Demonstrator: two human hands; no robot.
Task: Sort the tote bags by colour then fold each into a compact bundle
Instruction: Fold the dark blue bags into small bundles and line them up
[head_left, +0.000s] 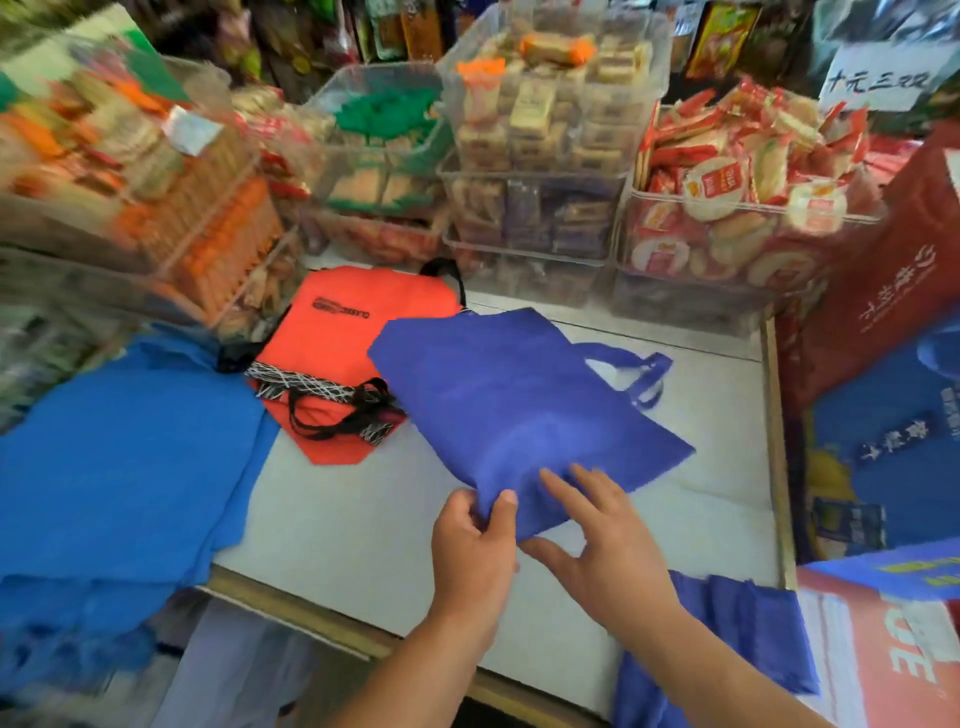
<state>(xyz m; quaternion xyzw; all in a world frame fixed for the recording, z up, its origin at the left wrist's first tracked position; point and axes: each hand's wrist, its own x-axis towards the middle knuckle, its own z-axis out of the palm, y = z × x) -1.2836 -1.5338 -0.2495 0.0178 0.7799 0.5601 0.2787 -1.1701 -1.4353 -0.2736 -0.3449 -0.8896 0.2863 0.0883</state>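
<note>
A dark blue tote bag (514, 405) lies spread on the white counter (353, 540), its handles pointing to the far right. My left hand (475, 545) pinches its near corner between thumb and fingers. My right hand (602, 535) rests beside it with fingers spread, touching the same near edge. An orange tote bag (358, 317) with black handles and a patterned band lies at the back left. Lighter blue bags (119, 457) are piled at the left. Another dark blue bag (737, 623) hangs over the counter's near right edge.
Clear plastic bins of packaged snacks (540, 171) line the back of the counter. Stacked biscuit packs (171, 197) crowd the left. A red bag (893, 270) and a printed blue bag (893, 447) stand at the right beyond the wooden counter rim (776, 441).
</note>
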